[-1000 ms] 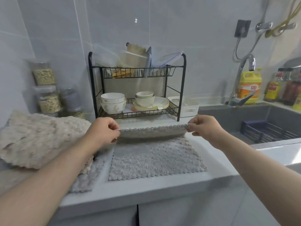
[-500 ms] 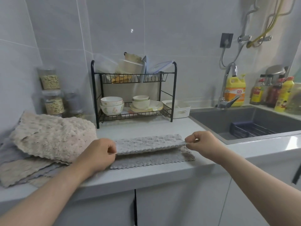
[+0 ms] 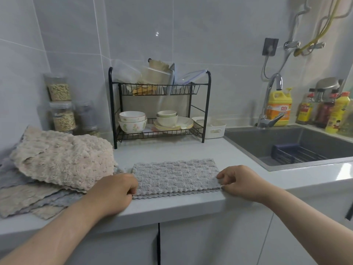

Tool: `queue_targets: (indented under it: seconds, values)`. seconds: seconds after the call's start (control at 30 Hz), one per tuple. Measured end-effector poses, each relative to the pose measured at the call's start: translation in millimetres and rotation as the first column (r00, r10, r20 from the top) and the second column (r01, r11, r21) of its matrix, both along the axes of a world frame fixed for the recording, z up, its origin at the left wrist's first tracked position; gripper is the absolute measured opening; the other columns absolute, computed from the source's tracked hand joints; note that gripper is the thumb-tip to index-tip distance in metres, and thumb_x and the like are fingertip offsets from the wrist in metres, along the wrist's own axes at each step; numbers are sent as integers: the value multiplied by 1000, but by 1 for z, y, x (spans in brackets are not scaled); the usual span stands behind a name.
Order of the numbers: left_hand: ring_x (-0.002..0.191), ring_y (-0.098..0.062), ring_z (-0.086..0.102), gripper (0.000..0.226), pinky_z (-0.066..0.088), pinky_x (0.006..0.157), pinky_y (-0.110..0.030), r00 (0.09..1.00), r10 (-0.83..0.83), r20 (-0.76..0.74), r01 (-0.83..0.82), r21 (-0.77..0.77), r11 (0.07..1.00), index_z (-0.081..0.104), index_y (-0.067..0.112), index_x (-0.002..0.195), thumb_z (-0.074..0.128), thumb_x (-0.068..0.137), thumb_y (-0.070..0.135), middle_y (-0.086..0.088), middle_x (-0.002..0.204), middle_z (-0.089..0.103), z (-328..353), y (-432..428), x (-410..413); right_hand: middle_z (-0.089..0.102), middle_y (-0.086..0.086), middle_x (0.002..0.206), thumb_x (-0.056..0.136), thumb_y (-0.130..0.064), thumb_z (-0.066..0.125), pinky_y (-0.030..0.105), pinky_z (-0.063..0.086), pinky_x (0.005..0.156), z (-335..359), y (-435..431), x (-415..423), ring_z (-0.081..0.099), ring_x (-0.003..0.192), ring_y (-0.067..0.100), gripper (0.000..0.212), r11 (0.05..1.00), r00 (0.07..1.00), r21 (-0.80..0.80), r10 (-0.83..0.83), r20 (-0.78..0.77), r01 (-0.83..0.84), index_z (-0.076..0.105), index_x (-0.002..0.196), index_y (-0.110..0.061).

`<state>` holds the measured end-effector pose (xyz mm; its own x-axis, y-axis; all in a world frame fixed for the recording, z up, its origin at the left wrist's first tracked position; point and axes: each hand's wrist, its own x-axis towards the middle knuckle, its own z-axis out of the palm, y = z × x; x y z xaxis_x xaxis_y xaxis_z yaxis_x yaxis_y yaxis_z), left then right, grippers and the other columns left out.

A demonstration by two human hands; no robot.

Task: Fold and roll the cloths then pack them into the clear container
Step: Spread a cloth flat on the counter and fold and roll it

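Pinching near corners of folded cloth (image 3: pixel 175 175) w/ L grip (image 3: pixel 112 190) & R grip (image 3: pixel 242 182), fingers curled. Lies flat on table (image 3: pixel 191 204), 3 o'clock of pile (image 3: pixel 61 159).

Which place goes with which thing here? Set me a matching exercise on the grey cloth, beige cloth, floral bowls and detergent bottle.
1 grey cloth; 2 beige cloth; 3 floral bowls; 4 yellow detergent bottle.
A black rack, lower shelf; B behind the tap; C top of the left pile; D counter front, pinched by left hand and right hand.
Pairs: 1-D, 2-C, 3-A, 4-B.
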<state>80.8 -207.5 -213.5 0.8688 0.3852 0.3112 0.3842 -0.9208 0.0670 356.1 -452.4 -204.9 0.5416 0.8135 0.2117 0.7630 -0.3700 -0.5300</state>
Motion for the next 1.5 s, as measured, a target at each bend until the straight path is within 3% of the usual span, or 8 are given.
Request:
queue_targets:
  seconds: [0.2, 0.37, 0.5, 0.7, 0.9, 1.1, 1.3, 1.5]
  values:
    - [73, -7, 45, 21, 39, 57, -16, 972, -211, 103, 197, 136, 971, 57, 28, 55, 66, 55, 8, 16, 72, 48, -8, 7, -2, 65, -8, 110, 73, -2, 66, -1, 39, 73, -1, -3, -4, 55, 95, -18, 35, 1000, 1000, -1, 3, -18, -3, 57, 55, -30]
    - [89, 3, 47, 36, 39, 74, -17, 906, -111, 409, 189, -157, 969, 67, 32, 70, 51, 69, 0, 19, 83, 57, -20, 10, -6, 60, 6, 73, 77, -6, 65, 23, 40, 64, -2, 2, -5, 56, 71, 16, 19, 983, 962, 130, -95, -257, 132, 64, 58, -5]
    - [113, 9, 40, 51, 21, 95, -3, 953, -34, 300, 130, -304, 944, 70, 27, 114, 36, 79, 44, 26, 118, 50, -14, 6, -4, 45, 11, 67, 78, -11, 63, 35, 38, 61, 16, 21, 9, 43, 61, 26, 11, 892, 719, 72, -309, -623, 446, 54, 74, -4]
    - [112, 10, 40, 78, 28, 99, -13, 993, -32, 115, 62, -272, 960, 68, 37, 115, 28, 60, 72, 31, 116, 44, -17, 9, 2, 51, 18, 100, 84, -21, 67, 29, 51, 61, 39, 49, 14, 53, 73, 27, 51, 896, 421, -166, -349, -838, 413, 45, 119, 9]
    - [113, 7, 43, 65, 35, 100, -21, 995, -37, 90, 60, -275, 959, 70, 38, 111, 28, 72, 69, 30, 114, 46, -14, 4, -1, 65, 13, 84, 82, -15, 69, 27, 48, 54, 30, 69, 7, 62, 68, 26, 18, 910, 647, -168, -390, -656, 379, 61, 93, -2]
    - [100, -7, 49, 33, 41, 86, -25, 988, -29, 154, 61, -206, 977, 68, 30, 117, 55, 90, 45, 18, 96, 48, 12, -4, 35, 68, 21, 113, 80, -4, 56, 29, 53, 66, 24, 63, 18, 67, 92, 29, 32, 937, 585, -49, -256, -769, 346, 66, 110, -10]
    - [121, -20, 47, 100, 41, 105, -38, 938, -56, -343, -53, -302, 952, 23, 44, 147, 64, 62, 78, 4, 133, 39, 33, -20, 112, 59, 7, 90, 87, 2, 46, 24, 38, 62, 35, 39, 26, 47, 73, 14, 34, 921, 499, 100, -111, -859, 376, 63, 114, -8]
    - [134, -29, 36, 117, 33, 111, -47, 864, -74, -498, -113, -335, 935, 14, 42, 150, 65, 53, 84, -1, 144, 28, 34, -29, 147, 60, -2, 99, 89, 6, 42, 35, 46, 93, 50, 22, 27, 54, 119, 25, 57, 907, 557, 175, -76, -827, 383, 57, 131, -30]
